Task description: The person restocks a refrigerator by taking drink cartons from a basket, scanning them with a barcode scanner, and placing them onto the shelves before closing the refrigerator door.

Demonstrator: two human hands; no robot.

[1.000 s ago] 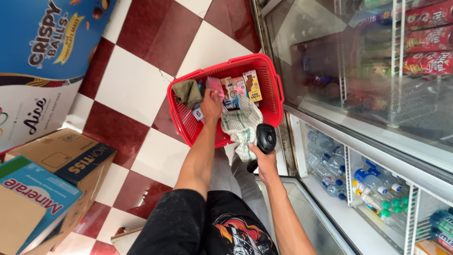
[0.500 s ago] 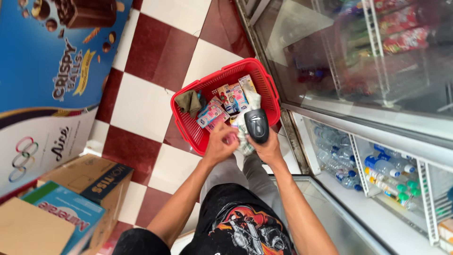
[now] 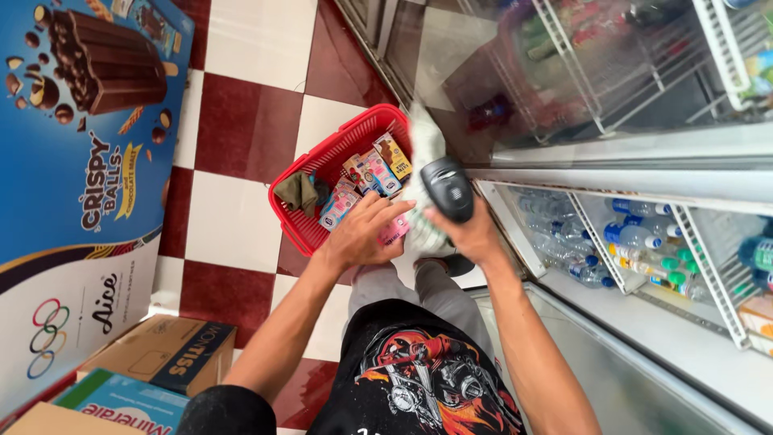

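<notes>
Looking down from the head camera, the single view shows a person standing on a red-and-white checked floor (image 3: 241, 217) beside a glass-fronted drinks cooler (image 3: 612, 121). Left hand (image 3: 358, 238): fingers curled around a small pink packet (image 3: 394, 231), which shows only between the fingertips, just at the 5 o'clock corner of the red basket (image 3: 322, 165). Right hand (image 3: 471, 234): fingers wrapped around the grip of a dark handheld scanner (image 3: 448, 188), its head tilted toward 11 o'clock, with a crumpled white plastic bag (image 3: 424, 145) pressed behind it; whether the same hand also pinches the bag cannot be told. The basket sits on the floor at 12 o'clock from the hands and holds several small cartons (image 3: 366, 173) and a folded olive cloth (image 3: 296, 192). Cardboard boxes (image 3: 169, 354) lie at 8 o'clock, beneath a blue freezer panel printed with chocolate sticks (image 3: 72, 121). Bottled water (image 3: 636, 238) fills the lower cooler shelf at 3 o'clock.

Risks, as judged: the packet is mostly covered by the fingers, so the scanner may not see its code; the loose bag could droop across the scanner's face; and the packet, held at the basket's edge, could slip outside onto the floor.
</notes>
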